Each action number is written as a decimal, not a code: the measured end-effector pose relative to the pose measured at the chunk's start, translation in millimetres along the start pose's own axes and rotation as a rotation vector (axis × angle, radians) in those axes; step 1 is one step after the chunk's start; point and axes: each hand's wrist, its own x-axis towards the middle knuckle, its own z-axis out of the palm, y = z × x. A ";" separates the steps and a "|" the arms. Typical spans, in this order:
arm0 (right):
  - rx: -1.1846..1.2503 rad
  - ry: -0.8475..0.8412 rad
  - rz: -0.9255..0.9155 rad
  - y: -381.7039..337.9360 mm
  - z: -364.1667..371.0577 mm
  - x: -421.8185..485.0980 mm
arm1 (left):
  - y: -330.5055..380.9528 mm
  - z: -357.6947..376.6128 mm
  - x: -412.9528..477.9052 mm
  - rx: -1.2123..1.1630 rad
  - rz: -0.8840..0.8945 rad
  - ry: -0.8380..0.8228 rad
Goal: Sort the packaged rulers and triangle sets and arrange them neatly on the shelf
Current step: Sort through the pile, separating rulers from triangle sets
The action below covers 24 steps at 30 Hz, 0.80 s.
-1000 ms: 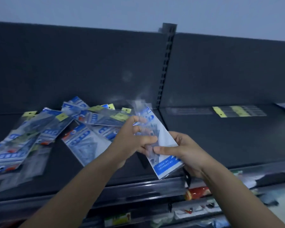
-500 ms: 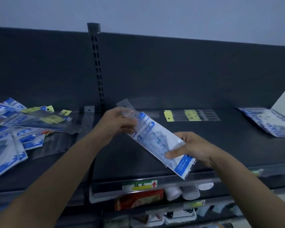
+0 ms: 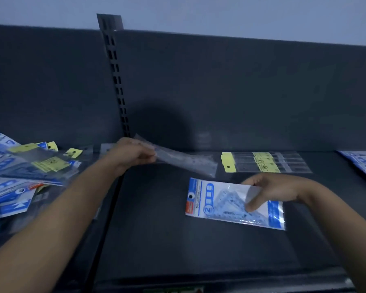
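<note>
Triangle set, one, pinched by the right hand; one clear ruler packet pinched by the left hand.

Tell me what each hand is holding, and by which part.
Left hand pinches a clear ruler packet by its left end. Right hand grips a triangle set packet toward its right end, thumb on top.

Ruler pack pulled leftward off triangle set.
</note>
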 end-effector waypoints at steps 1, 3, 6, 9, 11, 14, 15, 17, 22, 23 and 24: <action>-0.030 -0.046 0.008 -0.8 -2.9 2.3 | -3.0 2.7 5.7 -0.041 -0.014 0.047; -0.063 -0.104 0.010 -1.9 -5.6 7.7 | -9.8 10.8 15.0 -0.096 -0.047 0.115; -0.035 -0.123 -0.022 -3.6 -7.8 17.4 | -18.6 24.1 20.8 -0.074 -0.060 0.187; 0.007 -0.110 -0.039 -5.8 -14.1 24.5 | -26.0 26.8 23.2 0.051 -0.034 0.243; 0.030 -0.101 -0.063 -7.1 -19.5 28.9 | -28.0 24.3 20.8 0.271 0.014 0.254; 0.055 -0.037 -0.116 -8.6 -27.2 36.3 | -22.6 26.2 11.8 0.663 0.145 0.293; 0.072 -0.024 -0.130 -8.3 -28.3 38.3 | -20.2 29.0 7.8 0.761 0.174 0.310; 0.113 -0.009 -0.148 -5.1 -27.4 40.6 | -18.1 35.8 3.6 0.995 0.254 0.375; 0.166 0.000 -0.191 9.5 -28.5 37.1 | 0.2 75.5 -8.1 1.232 0.671 0.221; 0.182 0.013 -0.196 13.5 -31.2 33.6 | 5.5 90.4 -12.3 1.113 0.692 0.085; 0.200 0.035 -0.201 18.1 -34.9 28.3 | 10.0 106.6 -16.6 0.977 0.667 -0.052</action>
